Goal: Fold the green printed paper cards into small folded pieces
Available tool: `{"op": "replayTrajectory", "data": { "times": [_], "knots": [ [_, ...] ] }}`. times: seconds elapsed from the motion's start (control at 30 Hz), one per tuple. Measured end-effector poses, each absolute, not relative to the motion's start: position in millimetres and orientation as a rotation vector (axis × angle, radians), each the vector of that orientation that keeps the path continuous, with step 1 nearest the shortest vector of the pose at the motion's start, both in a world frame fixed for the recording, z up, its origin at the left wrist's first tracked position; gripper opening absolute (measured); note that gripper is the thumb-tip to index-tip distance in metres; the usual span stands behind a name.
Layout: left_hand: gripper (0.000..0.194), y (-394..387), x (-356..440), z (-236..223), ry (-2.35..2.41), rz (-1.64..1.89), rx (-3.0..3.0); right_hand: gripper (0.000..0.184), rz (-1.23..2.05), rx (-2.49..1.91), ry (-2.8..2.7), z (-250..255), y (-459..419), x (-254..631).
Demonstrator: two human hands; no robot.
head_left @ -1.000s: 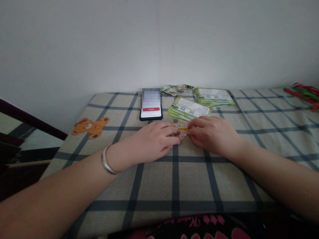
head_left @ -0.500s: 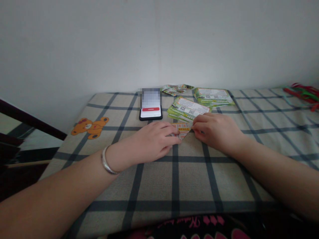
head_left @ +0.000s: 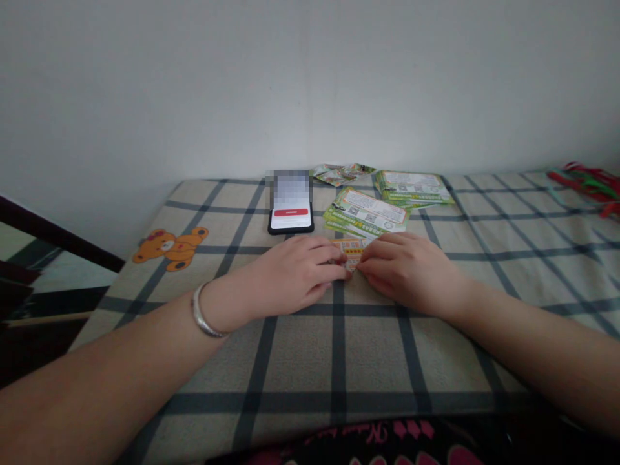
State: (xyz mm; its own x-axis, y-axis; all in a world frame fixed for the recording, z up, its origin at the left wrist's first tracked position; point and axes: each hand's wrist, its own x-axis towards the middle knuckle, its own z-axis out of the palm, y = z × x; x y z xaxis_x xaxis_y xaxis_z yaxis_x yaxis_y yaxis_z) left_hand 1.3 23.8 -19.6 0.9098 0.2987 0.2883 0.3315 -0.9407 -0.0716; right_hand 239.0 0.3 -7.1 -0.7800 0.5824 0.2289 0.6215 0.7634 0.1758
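Note:
A small orange and yellow card lies on the checked cloth between my two hands. My left hand, with a silver bracelet at the wrist, rests on the cloth with its fingertips pressed on the card's left side. My right hand is curled, and its fingertips pinch the card's right edge. Most of the card is hidden under the fingers.
A phone with a lit screen lies just beyond my left hand. Two stacks of green cards and some loose torn pieces sit near the wall. Red and green strips lie at far right. A bear print marks the cloth's left side.
My right hand drew back to the right off the card half a second ago, then came back left onto its edge. My left hand has stayed in place.

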Motion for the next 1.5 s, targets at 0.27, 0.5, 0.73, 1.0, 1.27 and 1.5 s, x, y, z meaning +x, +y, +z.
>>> {"op": "replayTrajectory", "data": {
  "times": [0.27, 0.5, 0.73, 1.0, 1.27, 1.5],
  "knots": [
    [0.027, 26, 1, -17, -0.451, -0.406, -2.956, 0.019, -0.142, -0.834, -2.806, -15, 5, 244],
    [0.027, 27, 2, -18, -0.446, -0.412, -2.957, 0.017, -0.254, -0.950, -2.778, -8, 7, 247],
    [0.030, 26, -1, -17, -0.462, -0.432, -2.974, 0.019, -0.283, -1.024, -2.769, -6, 15, 257],
    [0.027, 24, 0, -11, -0.556, -0.359, -2.825, 0.018, -0.296, -1.058, -2.748, -9, 17, 260],
    [0.026, 22, -2, -10, -0.815, -0.205, -2.644, 0.018, -0.360, -1.081, -2.747, -10, 17, 258],
    [0.028, 28, -5, -11, -0.861, -0.220, -2.666, 0.017, -0.372, -1.051, -2.735, -12, 18, 255]
  ]
}}
